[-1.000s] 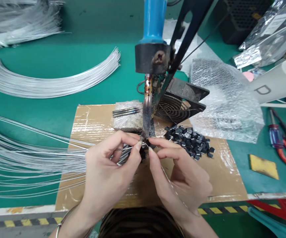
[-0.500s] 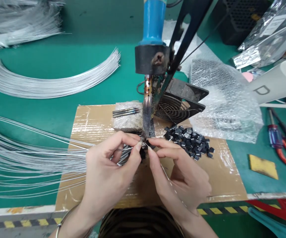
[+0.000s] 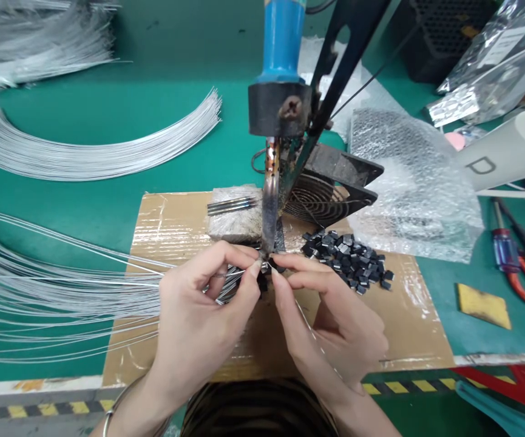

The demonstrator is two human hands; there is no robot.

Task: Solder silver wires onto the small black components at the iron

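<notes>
A soldering iron with a blue handle is clamped upright, its metal tip pointing down between my hands. My left hand is closed in a pinch on a thin grey wire, whose end lies right by the iron's tip. My right hand pinches a thin, shiny solder wire that trails down over the palm to the wrist. Both sets of fingertips nearly meet just below the tip. The small piece between them is mostly hidden. Dark parts show under the fingers.
Small black components lie piled on the cardboard. Behind the iron stands a fan. A wrapped block carries spare tips. Grey wire bundles spread at left. A yellow sponge, screwdriver and bubble wrap are at right.
Almost nothing differs. Both hands keep their pinch under the iron's tip, with only a very slight shift at the fingertips.
</notes>
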